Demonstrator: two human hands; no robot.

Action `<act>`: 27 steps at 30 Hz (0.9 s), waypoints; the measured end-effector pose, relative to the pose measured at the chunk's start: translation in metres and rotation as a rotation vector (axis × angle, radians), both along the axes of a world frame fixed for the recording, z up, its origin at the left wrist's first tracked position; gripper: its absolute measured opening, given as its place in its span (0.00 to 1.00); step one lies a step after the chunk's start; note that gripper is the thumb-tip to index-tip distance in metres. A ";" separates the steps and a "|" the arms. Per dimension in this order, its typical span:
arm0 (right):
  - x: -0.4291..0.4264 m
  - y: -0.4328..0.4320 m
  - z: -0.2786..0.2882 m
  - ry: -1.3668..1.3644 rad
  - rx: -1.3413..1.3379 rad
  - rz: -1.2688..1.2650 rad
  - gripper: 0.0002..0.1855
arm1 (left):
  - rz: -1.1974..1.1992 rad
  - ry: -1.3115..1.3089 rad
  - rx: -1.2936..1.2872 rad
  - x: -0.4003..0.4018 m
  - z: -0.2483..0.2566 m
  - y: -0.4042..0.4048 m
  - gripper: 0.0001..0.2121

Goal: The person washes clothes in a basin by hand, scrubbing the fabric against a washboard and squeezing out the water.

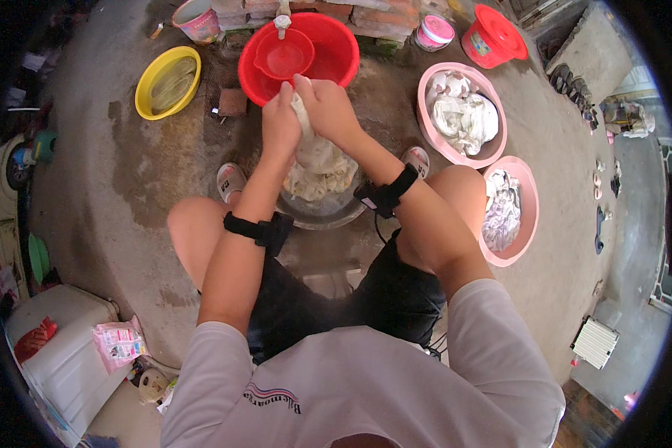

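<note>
My left hand (281, 124) and my right hand (329, 109) grip the upper end of a wet off-white cloth (319, 159) side by side. From my fists the cloth hangs down, its lower part bunched over a round metal basin (322, 215) between my feet. Just beyond my hands stands a large red plastic basin (339, 53). Inside it sits a smaller red basin (284, 53), under a water tap (282, 22). The parts of the cloth inside my fists are hidden.
To the right are a pink basin (423, 106) of white laundry and another pink basin (529, 238) of crumpled clothes. A yellow basin (140, 95) stands at left. Behind the tap runs a brick ledge (381, 19), with a lidded red bucket (481, 47) farther right.
</note>
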State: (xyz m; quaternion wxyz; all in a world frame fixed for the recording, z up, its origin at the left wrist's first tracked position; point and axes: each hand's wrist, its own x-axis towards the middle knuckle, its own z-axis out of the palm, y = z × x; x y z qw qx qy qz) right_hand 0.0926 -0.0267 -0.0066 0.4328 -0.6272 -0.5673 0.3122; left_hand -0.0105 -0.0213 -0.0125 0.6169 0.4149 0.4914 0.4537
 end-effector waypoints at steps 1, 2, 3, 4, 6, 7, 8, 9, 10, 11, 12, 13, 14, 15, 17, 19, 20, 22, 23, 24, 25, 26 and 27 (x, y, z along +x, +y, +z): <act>-0.005 -0.002 -0.002 -0.022 0.077 0.002 0.26 | 0.000 -0.001 -0.002 -0.001 -0.003 0.003 0.20; -0.007 -0.003 -0.003 -0.043 0.154 0.004 0.26 | -0.005 -0.031 0.002 -0.002 -0.008 0.006 0.20; -0.004 -0.002 -0.005 -0.043 0.153 0.005 0.26 | -0.010 -0.059 0.007 -0.002 -0.007 0.006 0.20; 0.003 0.002 -0.005 -0.014 0.099 0.011 0.26 | -0.010 -0.002 0.013 0.002 -0.007 0.003 0.20; 0.012 0.007 -0.005 0.015 0.045 0.019 0.25 | -0.034 0.050 0.063 0.009 -0.008 -0.002 0.20; 0.016 0.009 -0.005 0.003 0.025 0.006 0.25 | -0.058 0.103 0.114 0.012 -0.008 -0.003 0.20; 0.017 0.010 -0.006 -0.010 0.004 -0.007 0.25 | -0.057 0.019 0.063 0.012 -0.008 -0.005 0.20; 0.015 0.007 -0.003 -0.010 0.001 -0.010 0.25 | -0.060 0.019 0.059 0.012 -0.004 -0.004 0.20; 0.009 0.001 0.004 -0.012 0.027 -0.005 0.26 | -0.048 -0.038 0.014 0.008 0.001 -0.002 0.19; 0.005 -0.004 0.007 -0.014 0.052 -0.001 0.26 | -0.036 -0.095 -0.032 0.003 0.002 -0.001 0.19; 0.001 -0.007 0.008 -0.012 0.054 0.003 0.26 | -0.050 -0.185 -0.028 -0.001 0.001 0.005 0.19; -0.002 -0.009 0.008 -0.029 0.076 -0.008 0.26 | -0.047 -0.182 -0.026 -0.002 -0.002 0.005 0.19; -0.004 -0.010 0.008 -0.047 0.097 -0.018 0.26 | -0.032 -0.085 -0.018 -0.001 -0.005 0.005 0.20; 0.001 -0.007 0.006 -0.047 0.100 -0.021 0.26 | -0.024 0.009 -0.008 0.003 -0.004 0.004 0.20; 0.016 0.004 -0.001 0.023 0.029 -0.012 0.26 | -0.012 -0.042 0.015 0.013 0.001 -0.004 0.20; 0.016 0.005 0.000 -0.007 -0.007 -0.015 0.25 | -0.042 0.056 0.066 0.014 -0.006 -0.007 0.21; 0.011 0.004 -0.001 -0.016 0.043 -0.015 0.25 | -0.023 0.004 0.049 0.011 -0.013 -0.001 0.20; 0.000 -0.004 0.004 -0.023 0.084 -0.017 0.25 | -0.028 -0.088 0.010 0.000 -0.012 0.008 0.20; -0.005 -0.010 0.007 -0.052 0.085 -0.008 0.26 | -0.031 -0.181 -0.025 -0.004 -0.012 0.010 0.20; -0.008 -0.013 0.010 -0.080 0.089 0.000 0.26 | -0.037 -0.205 0.007 -0.004 -0.009 0.010 0.20; -0.006 -0.011 0.008 -0.078 0.088 -0.001 0.26 | -0.038 -0.203 0.006 -0.002 -0.007 0.006 0.20; -0.001 -0.008 0.002 -0.071 0.071 -0.002 0.26 | -0.015 -0.154 -0.006 0.003 -0.006 0.000 0.20; 0.003 -0.005 -0.001 -0.066 0.056 -0.002 0.25 | 0.009 -0.108 -0.015 0.006 -0.002 -0.003 0.20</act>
